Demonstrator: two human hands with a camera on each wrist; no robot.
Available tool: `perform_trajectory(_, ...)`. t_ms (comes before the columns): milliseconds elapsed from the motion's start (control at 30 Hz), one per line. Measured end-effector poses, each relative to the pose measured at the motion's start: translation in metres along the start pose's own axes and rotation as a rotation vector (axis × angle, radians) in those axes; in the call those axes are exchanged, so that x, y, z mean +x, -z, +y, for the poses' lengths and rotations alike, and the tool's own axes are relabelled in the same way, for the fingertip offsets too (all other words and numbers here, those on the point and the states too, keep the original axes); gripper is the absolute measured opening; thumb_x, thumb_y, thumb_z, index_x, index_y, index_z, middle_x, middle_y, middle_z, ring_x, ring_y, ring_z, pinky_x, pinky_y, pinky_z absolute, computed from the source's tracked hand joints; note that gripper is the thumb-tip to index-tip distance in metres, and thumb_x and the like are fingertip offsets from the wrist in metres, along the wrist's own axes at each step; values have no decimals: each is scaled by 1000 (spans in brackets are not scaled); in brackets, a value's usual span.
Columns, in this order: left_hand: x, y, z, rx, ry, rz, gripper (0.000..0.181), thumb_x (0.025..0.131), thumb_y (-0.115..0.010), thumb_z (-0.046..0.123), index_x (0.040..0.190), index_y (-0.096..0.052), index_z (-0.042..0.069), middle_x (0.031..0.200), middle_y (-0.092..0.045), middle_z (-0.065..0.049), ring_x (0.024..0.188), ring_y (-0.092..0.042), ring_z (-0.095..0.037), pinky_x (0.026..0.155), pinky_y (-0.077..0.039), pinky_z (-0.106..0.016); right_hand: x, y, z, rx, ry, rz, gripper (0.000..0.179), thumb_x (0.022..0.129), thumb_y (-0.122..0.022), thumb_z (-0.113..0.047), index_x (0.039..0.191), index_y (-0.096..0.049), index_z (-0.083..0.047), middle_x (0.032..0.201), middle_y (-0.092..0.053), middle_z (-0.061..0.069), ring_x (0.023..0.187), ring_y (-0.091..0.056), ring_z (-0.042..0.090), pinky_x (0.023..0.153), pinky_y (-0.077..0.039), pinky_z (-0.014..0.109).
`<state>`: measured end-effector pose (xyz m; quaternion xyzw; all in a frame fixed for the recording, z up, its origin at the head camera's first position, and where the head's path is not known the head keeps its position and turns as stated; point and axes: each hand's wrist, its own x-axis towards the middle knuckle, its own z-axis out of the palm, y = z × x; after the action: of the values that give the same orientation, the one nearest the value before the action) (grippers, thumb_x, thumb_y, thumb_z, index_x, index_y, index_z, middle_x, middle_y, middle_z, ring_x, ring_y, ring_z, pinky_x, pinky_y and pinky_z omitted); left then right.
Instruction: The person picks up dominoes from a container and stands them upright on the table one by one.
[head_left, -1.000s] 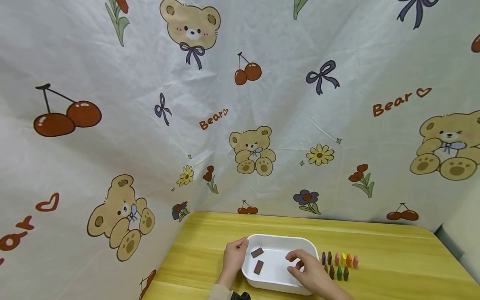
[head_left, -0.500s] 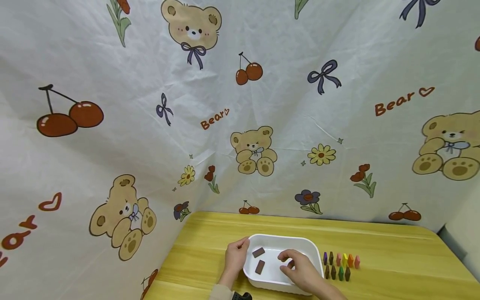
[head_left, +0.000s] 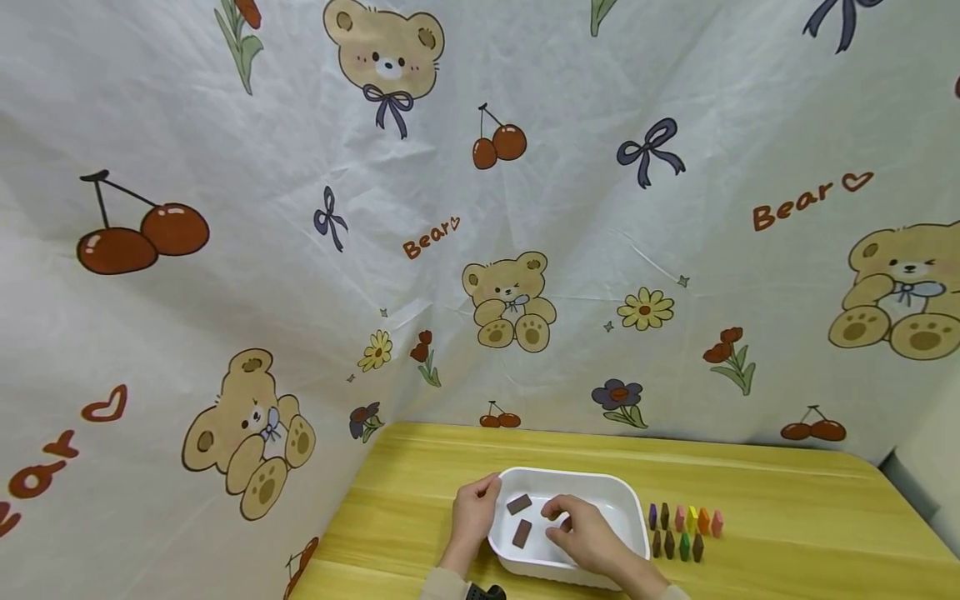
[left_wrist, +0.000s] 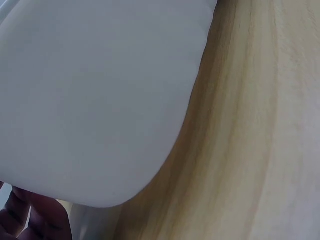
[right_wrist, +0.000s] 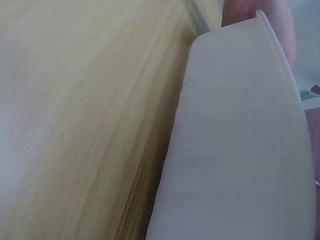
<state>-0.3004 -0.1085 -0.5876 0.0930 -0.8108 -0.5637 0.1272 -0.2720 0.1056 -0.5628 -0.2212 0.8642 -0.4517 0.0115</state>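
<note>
My left hand [head_left: 471, 512] grips the left rim of a white plastic tray [head_left: 555, 572], thumb and fingers at its edge. In the left wrist view, a few dark fingers [left_wrist: 45, 220] show at the bottom corner beside the tray's outer wall [left_wrist: 100, 100]. Two small brown blocks [head_left: 519, 504] lie flat in the left part of the tray. Over the tray's middle, my right hand [head_left: 588, 533] reaches in with bent fingers, a gap between thumb and forefinger, just right of the blocks. Nothing shows in that gap. The right wrist view shows mostly the tray's outer wall [right_wrist: 240, 130].
Right of the tray, several small blocks stand in two rows on the wood-grain table [head_left: 810, 517], among them a yellow block [head_left: 692, 519] and a green block [head_left: 684, 547]. A cloth printed with bears [head_left: 510, 304] hangs behind and at the left.
My right hand has moved left across the tray, closer to the two brown blocks. The left hand has kept its hold on the rim. The blocks lie as before.
</note>
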Motion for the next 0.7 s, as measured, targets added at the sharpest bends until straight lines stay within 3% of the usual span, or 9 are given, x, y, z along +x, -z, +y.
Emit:
perform_trajectory(300, -4, 3, 8, 0, -15, 11, 25, 99, -69, 22, 113, -80, 5, 113, -78, -14, 111, -72, -34, 96, -59, -47, 10, -8, 2, 10, 55, -66, 18, 87, -75, -3, 104, -68, -5, 101, -67, 6, 76, -54, 5, 66, -47, 20)
perform_trajectory(700, 4, 0, -6, -4, -5, -10, 25, 99, -69, 25, 114, -80, 9, 114, -78, -10, 108, -72, -24, 88, -60, -33, 27, -27, 9, -11, 70, -138, 26, 79, -76, 4, 103, -71, -5, 101, -67, 7, 75, -52, 7, 64, -43, 20)
